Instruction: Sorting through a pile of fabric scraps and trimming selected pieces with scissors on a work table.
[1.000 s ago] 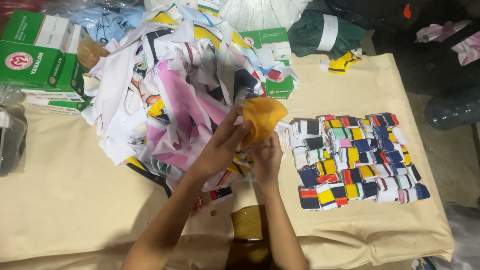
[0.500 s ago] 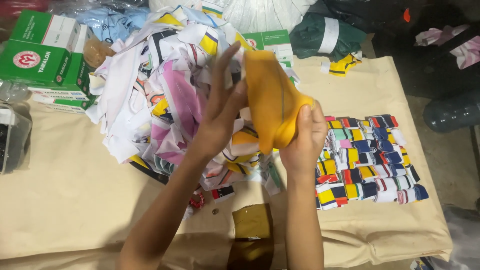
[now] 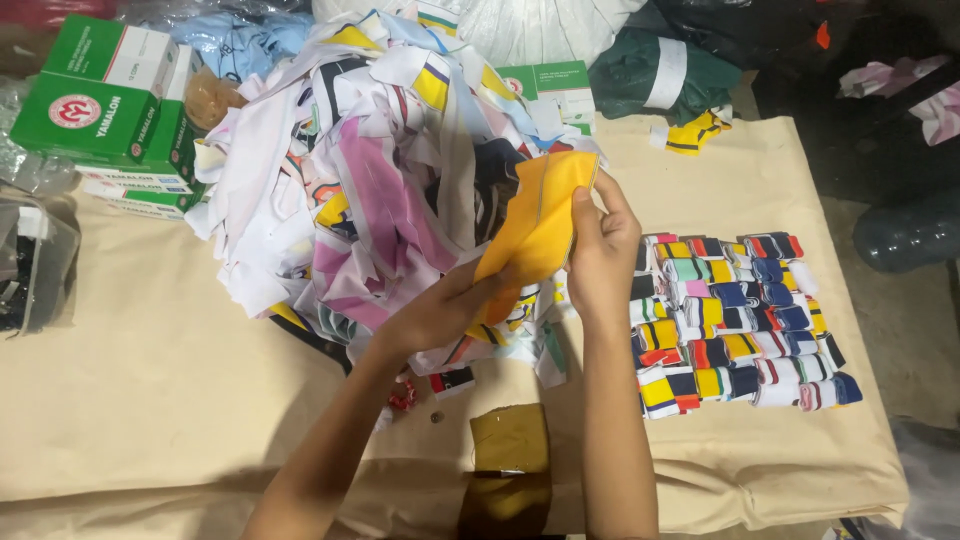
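Observation:
A yellow-orange strip of knit fabric (image 3: 536,222) hangs stretched between my two hands above the table. My right hand (image 3: 602,250) pinches its upper edge with thumb and fingers. My left hand (image 3: 447,308) grips its lower end from below. Just behind the strip lies a big loose pile of mixed fabric pieces (image 3: 370,170), white, pink, yellow and dark. To the right of my right hand sit neat rows of folded striped fabric pieces (image 3: 735,320).
The table is covered with a beige cloth (image 3: 150,380). Green and white boxes (image 3: 100,110) stand at the back left, another green box (image 3: 548,85) behind the pile. A dark green bundle (image 3: 665,65) lies at the back right. A mustard patch (image 3: 508,437) lies near the front edge.
The yellow-orange piece was bunched in my hands, then lifted high; now it is lowered and pulled out flatter, my left hand at its bottom and my right hand at its top.

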